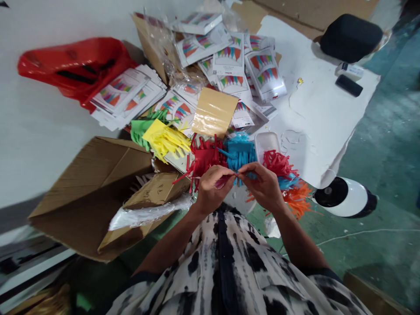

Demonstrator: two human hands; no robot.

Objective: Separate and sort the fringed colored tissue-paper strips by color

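Note:
Close in front of my body, my left hand [211,189] and my right hand [263,187] meet fingertip to fingertip, both pinched closed. A thin reddish paper strip [235,175] shows between the fingertips; most of it is hidden. Just beyond my left hand lies a red fringed paper tassel [205,158]. Behind my right fingers sits a blue tassel [242,154]. Yellow [166,141] and green [139,130] tassels are farther left. To the right of my right hand are another red tassel [279,162] and an orange one [298,199].
Printed packets [229,59] pile up at the back, beside a red plastic bag [75,65]. A tan card [215,113] and a white plastic tray [267,144] lie near the tassels. An open cardboard box [88,175] stands left; a black-and-white appliance [348,197] stands right.

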